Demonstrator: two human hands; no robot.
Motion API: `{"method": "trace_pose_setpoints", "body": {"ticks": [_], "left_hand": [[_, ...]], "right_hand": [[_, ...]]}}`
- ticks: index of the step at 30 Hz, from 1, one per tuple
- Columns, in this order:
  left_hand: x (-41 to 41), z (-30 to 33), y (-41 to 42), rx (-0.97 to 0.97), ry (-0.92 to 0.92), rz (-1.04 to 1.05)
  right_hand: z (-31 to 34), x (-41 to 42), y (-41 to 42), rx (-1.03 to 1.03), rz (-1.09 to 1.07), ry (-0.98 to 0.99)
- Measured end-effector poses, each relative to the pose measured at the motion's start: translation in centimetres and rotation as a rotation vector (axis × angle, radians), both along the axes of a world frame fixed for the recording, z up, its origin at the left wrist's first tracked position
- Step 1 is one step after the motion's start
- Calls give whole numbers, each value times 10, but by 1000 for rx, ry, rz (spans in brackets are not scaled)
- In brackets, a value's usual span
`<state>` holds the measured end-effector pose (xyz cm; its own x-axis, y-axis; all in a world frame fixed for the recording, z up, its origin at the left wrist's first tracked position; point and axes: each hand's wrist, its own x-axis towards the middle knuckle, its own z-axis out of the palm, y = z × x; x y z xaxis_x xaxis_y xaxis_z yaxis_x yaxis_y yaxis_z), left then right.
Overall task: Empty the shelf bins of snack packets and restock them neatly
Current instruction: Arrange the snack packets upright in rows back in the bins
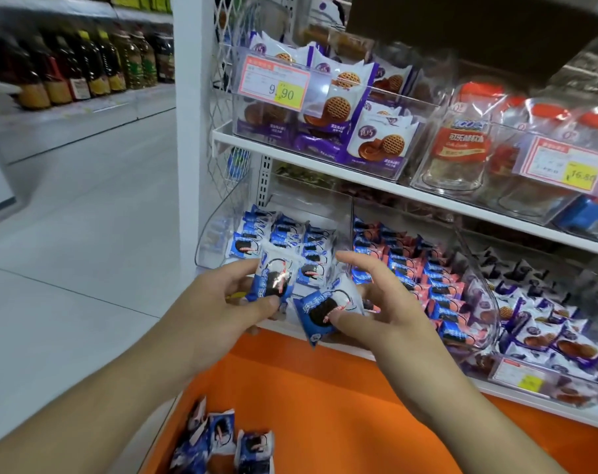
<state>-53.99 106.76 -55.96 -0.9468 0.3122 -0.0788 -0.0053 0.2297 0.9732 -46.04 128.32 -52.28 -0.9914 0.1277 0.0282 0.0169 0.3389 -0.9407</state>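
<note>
While loose packets lie on the orange ledge nearest, one cookie packet is pinched by the left hand and another by the right hand, above the ledge, before a clear bin of blue packets.

The small blue-and-white cookie packet that the left hand held was glossy plastic film and caught a bright glare; the second blue packet, pinched by the right hand, had the same shiny wrap. The clear bin at the lower shelf's left end looked like smooth, transparent hard plastic. The white shelf edge above seemed painted metal, matt. The orange ledge below was smooth with a soft sheen. The pale floor was polished tile.
</note>
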Motion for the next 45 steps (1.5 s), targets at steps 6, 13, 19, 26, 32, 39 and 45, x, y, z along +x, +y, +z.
{"method": "trace_pose_setpoints", "body": {"ticks": [6, 13, 19, 26, 32, 39, 45], "left_hand": [[-25, -4, -42, -438, 170, 63], [-48, -10, -76, -495, 129, 68], [-62, -22, -85, -459, 127, 64], [-77, -36, -95, -423, 134, 49], [-82, -37, -90, -365, 137, 6], [-80, -36, -85, -337, 144, -5], [-80, -36, -81, -315, 148, 30]], "right_hand": [[-14, -15, -1, 152, -47, 86], [-33, -122, -28, 392, -116, 75], [-77, -212, -50, 486, -63, -27], [-106, -245, -60, 740, 81, 52], [-104, -249, -60, 847, 95, 91], [-104, -242, -52, 860, 83, 61], [-56, -210, -60, 322, 190, 72]]}}
